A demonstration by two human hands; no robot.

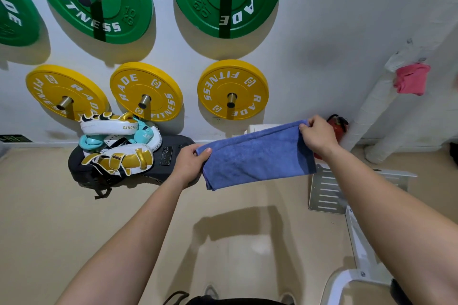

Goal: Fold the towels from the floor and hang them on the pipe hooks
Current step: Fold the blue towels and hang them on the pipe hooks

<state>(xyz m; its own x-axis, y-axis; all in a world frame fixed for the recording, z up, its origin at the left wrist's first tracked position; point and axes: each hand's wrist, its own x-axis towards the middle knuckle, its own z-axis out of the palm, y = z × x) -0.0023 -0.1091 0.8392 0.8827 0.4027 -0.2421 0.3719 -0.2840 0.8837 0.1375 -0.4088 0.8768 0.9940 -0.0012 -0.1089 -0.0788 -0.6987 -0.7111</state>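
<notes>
Towel [257, 156] — blue, folded double — stretched between left hand [190, 163] and right hand [317, 135].

The fire extinguisher [337, 122] is mostly hidden behind the right hand [319, 135] and the blue towel [257, 153]. The fingers of the left hand [192, 164] are concealed behind the towel's left end; only the thumb shows. The far-left green plate [14, 15] is cut off by the left edge. What the pink towel [411, 79] hangs from on the white pipe [371, 104] is too small to resolve.

place: gym | 12 o'clock: wall-hung round green weight plates [198, 7] marked FITNESS | 9 o'clock: white-and-gold padded boxing mitts [119, 156] on floor
</notes>
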